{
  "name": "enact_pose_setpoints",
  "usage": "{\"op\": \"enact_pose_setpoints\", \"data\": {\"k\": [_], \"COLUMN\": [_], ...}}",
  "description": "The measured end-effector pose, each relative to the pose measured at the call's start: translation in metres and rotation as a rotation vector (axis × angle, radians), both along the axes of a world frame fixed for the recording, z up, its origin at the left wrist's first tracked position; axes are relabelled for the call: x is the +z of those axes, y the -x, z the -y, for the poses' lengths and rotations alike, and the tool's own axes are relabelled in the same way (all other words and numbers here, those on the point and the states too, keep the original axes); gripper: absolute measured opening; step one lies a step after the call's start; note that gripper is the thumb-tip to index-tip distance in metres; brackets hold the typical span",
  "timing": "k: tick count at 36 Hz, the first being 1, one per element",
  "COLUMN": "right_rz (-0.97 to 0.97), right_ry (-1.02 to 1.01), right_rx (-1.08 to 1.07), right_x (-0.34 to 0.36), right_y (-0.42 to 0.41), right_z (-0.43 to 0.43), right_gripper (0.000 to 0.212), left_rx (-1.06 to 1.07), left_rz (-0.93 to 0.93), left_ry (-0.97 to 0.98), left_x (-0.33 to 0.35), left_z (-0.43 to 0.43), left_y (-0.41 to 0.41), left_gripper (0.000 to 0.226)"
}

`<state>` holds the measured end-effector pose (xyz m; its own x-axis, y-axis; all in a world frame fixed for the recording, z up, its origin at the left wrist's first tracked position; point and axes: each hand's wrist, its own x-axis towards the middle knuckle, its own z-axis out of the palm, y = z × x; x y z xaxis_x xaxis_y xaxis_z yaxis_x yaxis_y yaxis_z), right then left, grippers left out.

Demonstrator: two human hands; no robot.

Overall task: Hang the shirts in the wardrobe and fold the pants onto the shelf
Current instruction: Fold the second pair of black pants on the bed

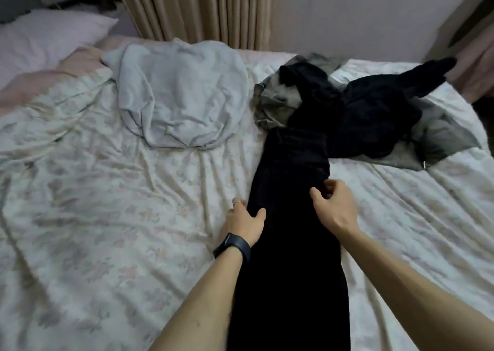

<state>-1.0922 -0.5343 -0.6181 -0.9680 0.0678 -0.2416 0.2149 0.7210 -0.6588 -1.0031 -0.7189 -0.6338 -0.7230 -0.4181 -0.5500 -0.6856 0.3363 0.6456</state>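
Observation:
Black pants (290, 217) lie stretched lengthwise on the bed, legs together, waist toward the far side. My left hand (244, 221), with a black wristband, grips the pants' left edge, thumb on top of the cloth. My right hand (332, 206) pinches the right edge near the hip with curled fingers. Beyond the waist lies a heap of dark clothes: a black garment (374, 110) on a grey-green one (441, 134). A light grey-blue shirt (181, 96) lies spread on the bed to the left.
The bed has a crumpled floral sheet (107, 203). A pale pillow (45, 37) and pink bedding (40, 80) sit at the far left. Beige curtains (203, 8) hang behind the bed against a white wall.

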Motion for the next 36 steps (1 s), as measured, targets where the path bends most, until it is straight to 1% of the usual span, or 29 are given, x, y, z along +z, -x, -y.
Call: {"op": "enact_pose_setpoints", "data": {"k": [3, 5, 7, 10, 12, 14, 15, 17, 19, 21, 23, 24, 25, 28, 30, 31, 32, 34, 36], "right_rz": [0.007, 0.12, 0.252, 0.308, 0.295, 0.206, 0.129, 0.004, -0.054, -0.017, 0.09, 0.136, 0.161, 0.168, 0.195, 0.218, 0.248, 0.338, 0.423], "right_ry": [-0.02, 0.058, 0.206, 0.377, 0.439, 0.406, 0.369, 0.333, 0.267, 0.206, 0.186, 0.199, 0.216, 0.286, 0.328, 0.327, 0.309, 0.291, 0.304], "right_rx": [-0.058, -0.095, -0.112, -0.103, -0.061, -0.004, 0.015, 0.03, 0.085, 0.178, 0.199, 0.181, 0.146, -0.043, -0.147, -0.176, -0.18, -0.162, -0.112], "right_x": [-0.011, -0.015, -0.019, -0.022, -0.019, -0.014, -0.009, -0.004, 0.0, -0.005, -0.015, -0.021, -0.027, -0.037, -0.038, -0.037, -0.036, -0.032, -0.035], "right_y": [0.023, 0.039, 0.054, 0.081, 0.098, 0.119, 0.129, 0.144, 0.147, 0.144, 0.134, 0.127, 0.118, 0.074, 0.035, 0.014, -0.006, -0.044, -0.068], "right_z": [-0.006, -0.009, -0.014, -0.02, -0.016, -0.009, -0.004, 0.006, 0.019, 0.029, 0.023, 0.02, 0.013, -0.02, -0.045, -0.056, -0.067, -0.084, -0.088], "right_gripper": [0.061, 0.064, 0.06, 0.049, 0.038, 0.031, 0.03, 0.028, 0.028, 0.03, 0.053, 0.06, 0.059, 0.033, 0.025, 0.025, 0.029, 0.042, 0.052], "left_rx": [-0.018, 0.007, 0.055, 0.12, 0.119, 0.097, 0.116, 0.163, 0.201, 0.196, 0.166, 0.162, 0.156, 0.13, 0.05, -0.02, -0.1, -0.269, -0.398], "left_rz": [-0.015, -0.036, -0.072, -0.095, -0.095, -0.117, -0.157, -0.229, -0.228, -0.155, -0.091, -0.088, -0.096, -0.144, -0.238, -0.307, -0.378, -0.465, -0.465], "left_ry": [-0.001, -0.011, -0.044, -0.159, -0.262, -0.262, -0.239, -0.148, -0.045, 0.017, 0.037, 0.05, 0.072, 0.244, 0.452, 0.557, 0.622, 0.657, 0.649], "left_x": [-0.004, -0.008, -0.01, -0.012, -0.009, -0.006, -0.004, -0.005, -0.014, -0.027, -0.037, -0.038, -0.037, -0.029, -0.022, -0.018, -0.016, -0.015, -0.019], "left_z": [0.007, 0.014, 0.018, 0.021, 0.028, 0.038, 0.045, 0.055, 0.063, 0.071, 0.068, 0.067, 0.062, 0.039, 0.02, 0.009, -0.002, -0.026, -0.045], "left_y": [0.032, 0.054, 0.078, 0.116, 0.136, 0.155, 0.162, 0.171, 0.168, 0.162, 0.158, 0.156, 0.155, 0.146, 0.126, 0.113, 0.1, 0.07, 0.043], "left_gripper": [0.054, 0.056, 0.058, 0.064, 0.054, 0.041, 0.039, 0.042, 0.038, 0.03, 0.033, 0.038, 0.045, 0.058, 0.063, 0.065, 0.065, 0.064, 0.06]}}
